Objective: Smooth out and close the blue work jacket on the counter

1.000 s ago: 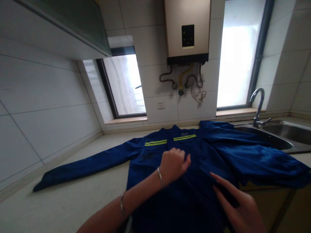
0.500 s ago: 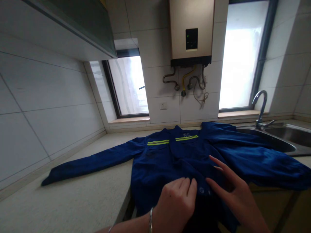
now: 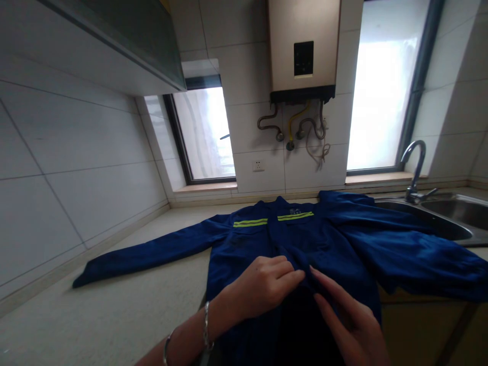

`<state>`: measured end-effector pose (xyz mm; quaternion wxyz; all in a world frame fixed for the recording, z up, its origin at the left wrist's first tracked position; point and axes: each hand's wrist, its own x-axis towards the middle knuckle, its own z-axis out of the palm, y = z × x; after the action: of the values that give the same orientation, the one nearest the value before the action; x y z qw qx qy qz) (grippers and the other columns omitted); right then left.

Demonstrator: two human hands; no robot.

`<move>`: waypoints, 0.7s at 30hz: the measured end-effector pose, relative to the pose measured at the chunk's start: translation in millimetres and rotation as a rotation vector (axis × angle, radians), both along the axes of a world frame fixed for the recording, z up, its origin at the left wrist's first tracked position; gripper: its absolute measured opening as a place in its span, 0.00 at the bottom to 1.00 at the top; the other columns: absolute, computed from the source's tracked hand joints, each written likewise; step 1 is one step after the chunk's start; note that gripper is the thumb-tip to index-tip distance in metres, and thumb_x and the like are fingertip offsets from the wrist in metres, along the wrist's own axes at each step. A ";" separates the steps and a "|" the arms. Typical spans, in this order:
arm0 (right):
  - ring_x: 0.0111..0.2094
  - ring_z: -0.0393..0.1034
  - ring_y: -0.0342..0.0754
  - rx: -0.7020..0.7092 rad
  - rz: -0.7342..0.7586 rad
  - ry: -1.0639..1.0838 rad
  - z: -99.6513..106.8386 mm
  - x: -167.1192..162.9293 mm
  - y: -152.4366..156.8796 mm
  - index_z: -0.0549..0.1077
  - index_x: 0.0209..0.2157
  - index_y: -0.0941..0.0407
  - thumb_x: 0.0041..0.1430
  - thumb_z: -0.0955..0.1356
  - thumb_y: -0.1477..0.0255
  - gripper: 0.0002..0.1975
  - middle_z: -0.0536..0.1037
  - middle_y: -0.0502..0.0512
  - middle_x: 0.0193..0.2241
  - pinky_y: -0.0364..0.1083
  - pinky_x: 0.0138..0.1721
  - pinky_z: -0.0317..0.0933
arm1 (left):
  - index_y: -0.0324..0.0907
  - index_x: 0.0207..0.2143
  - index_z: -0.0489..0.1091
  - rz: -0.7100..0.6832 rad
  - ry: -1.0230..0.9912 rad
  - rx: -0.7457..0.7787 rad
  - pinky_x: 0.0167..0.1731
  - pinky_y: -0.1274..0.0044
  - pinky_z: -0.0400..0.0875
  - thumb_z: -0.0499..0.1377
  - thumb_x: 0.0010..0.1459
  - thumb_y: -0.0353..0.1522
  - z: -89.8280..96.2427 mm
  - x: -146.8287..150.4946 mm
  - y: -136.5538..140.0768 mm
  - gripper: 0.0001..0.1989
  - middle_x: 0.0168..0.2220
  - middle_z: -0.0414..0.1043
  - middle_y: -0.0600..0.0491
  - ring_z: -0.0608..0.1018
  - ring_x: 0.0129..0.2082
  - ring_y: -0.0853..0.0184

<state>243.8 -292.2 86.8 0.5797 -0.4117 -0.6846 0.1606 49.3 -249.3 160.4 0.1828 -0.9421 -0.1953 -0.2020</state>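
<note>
A dark blue work jacket (image 3: 335, 239) with yellow-green reflective stripes lies spread on the beige countertop (image 3: 125, 310), collar toward the wall. One sleeve stretches left; the other drapes right toward the sink. My left hand (image 3: 263, 284), with bracelets on its wrist, pinches the fabric at the front placket in the jacket's middle. My right hand (image 3: 346, 320) meets it from the right, fingertips on the same fabric edge. The jacket's lower part hangs over the counter edge.
A steel sink (image 3: 453, 213) with a curved faucet (image 3: 415, 168) sits at the right. A water heater (image 3: 303, 51) with pipes hangs on the tiled wall between two windows. A wall cabinet (image 3: 114, 46) overhangs the left side.
My left hand dropped lower on the jacket front half a second ago and has come back up to mid-chest. My right hand has closed in so that both hands' fingertips meet on the placket.
</note>
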 end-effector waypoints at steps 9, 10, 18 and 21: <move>0.48 0.68 0.48 0.316 -0.065 -0.170 -1.3 -6.5 4.2 0.66 0.53 0.53 0.58 0.63 0.76 0.20 0.70 0.53 0.50 0.44 0.47 0.65 | 0.38 0.35 0.65 0.050 0.030 0.028 0.22 0.80 0.60 0.46 0.62 0.28 -0.9 7.2 -2.7 0.09 0.26 0.66 0.55 0.68 0.26 0.72; 0.48 0.67 0.48 0.329 -0.067 -0.179 -2.4 -7.0 4.7 0.66 0.53 0.53 0.58 0.63 0.77 0.20 0.70 0.54 0.50 0.44 0.47 0.65 | 0.38 0.34 0.65 0.055 0.036 0.028 0.23 0.80 0.60 0.46 0.62 0.28 -1.4 7.5 -2.8 0.08 0.26 0.66 0.55 0.68 0.26 0.71; 0.48 0.68 0.49 0.354 -0.088 -0.183 -10.6 -9.3 6.2 0.66 0.51 0.55 0.56 0.65 0.77 0.20 0.71 0.56 0.48 0.46 0.47 0.67 | 0.38 0.33 0.64 0.076 0.066 0.020 0.24 0.79 0.61 0.46 0.62 0.28 -7.4 10.0 -3.0 0.08 0.27 0.66 0.54 0.69 0.27 0.71; 0.47 0.68 0.48 0.367 -0.081 -0.195 -13.7 -6.2 7.9 0.66 0.50 0.55 0.56 0.65 0.79 0.19 0.72 0.55 0.47 0.45 0.47 0.67 | 0.39 0.32 0.63 0.079 0.080 0.019 0.23 0.79 0.61 0.46 0.62 0.28 -9.4 11.8 -4.2 0.09 0.27 0.66 0.53 0.69 0.26 0.71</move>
<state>237.6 -284.2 73.1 0.5820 -0.3400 -0.7381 -0.0309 61.1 -253.5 151.1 0.2072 -0.9393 -0.2229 -0.1586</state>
